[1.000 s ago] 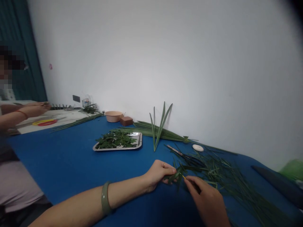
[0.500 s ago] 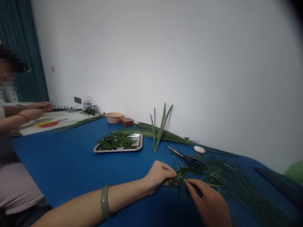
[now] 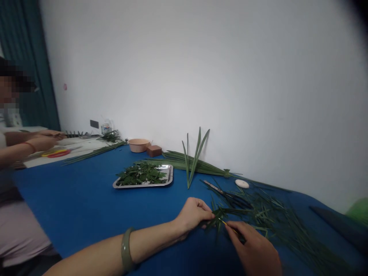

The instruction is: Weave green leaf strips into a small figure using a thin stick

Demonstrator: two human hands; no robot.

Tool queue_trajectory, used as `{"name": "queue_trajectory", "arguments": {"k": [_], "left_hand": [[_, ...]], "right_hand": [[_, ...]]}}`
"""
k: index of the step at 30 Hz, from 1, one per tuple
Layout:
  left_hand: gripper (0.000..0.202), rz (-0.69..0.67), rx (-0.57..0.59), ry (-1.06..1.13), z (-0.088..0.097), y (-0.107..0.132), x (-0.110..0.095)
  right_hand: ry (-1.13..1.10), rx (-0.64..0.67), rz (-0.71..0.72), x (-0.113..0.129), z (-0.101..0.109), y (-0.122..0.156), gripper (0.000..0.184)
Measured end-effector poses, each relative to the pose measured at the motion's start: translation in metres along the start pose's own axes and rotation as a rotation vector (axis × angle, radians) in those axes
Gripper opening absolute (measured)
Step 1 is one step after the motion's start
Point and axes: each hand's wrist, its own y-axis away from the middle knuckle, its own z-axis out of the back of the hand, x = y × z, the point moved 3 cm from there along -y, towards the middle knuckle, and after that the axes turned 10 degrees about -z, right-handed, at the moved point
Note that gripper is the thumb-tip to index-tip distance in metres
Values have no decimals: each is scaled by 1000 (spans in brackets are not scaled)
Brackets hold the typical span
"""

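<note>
On a blue table, the person's left hand pinches a folded green leaf piece; the right hand grips a thin yellow-tipped tool touching it.

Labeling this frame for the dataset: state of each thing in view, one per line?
left hand: fingers pinched on the folded leaf piece
right hand: holds a thin yellow-tipped tool against that piece
folded leaf piece: held between both hands, low over the table
metal tray: flat, heaped with cut leaves
scissors: lying among loose strips; blades unclear
pink bowl: upright by the wall
long leaf bundle: lying along the wall
</note>
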Motion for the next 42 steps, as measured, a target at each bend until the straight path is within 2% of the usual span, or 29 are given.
{"name": "queue_trajectory", "arguments": {"k": [7,13,17,23,28,37,42], "left_hand": [[18,19,61,24,-3,4,-4],[18,28,69,50,-5,3,-2],[22,52,44,82,-4,1,3],[31,41,5,137,0,-3,9],[29,80,33,175,-1,-1,7],[22,162,95,242,-4,3,4],[23,178,109,275,-4,5,4]], "right_hand": [[11,-17,-11,2,3,2,17],[0,-31,-33,4,3,2,18],[-61,20,-109,0,0,0,16],[-190,119,-114,-5,-4,-5,17],[-260,139,-176,-6,-2,-6,17],[-361,152,-202,-8,-3,-8,18],[-464,222,-250,-10,-8,-8,20]]}}
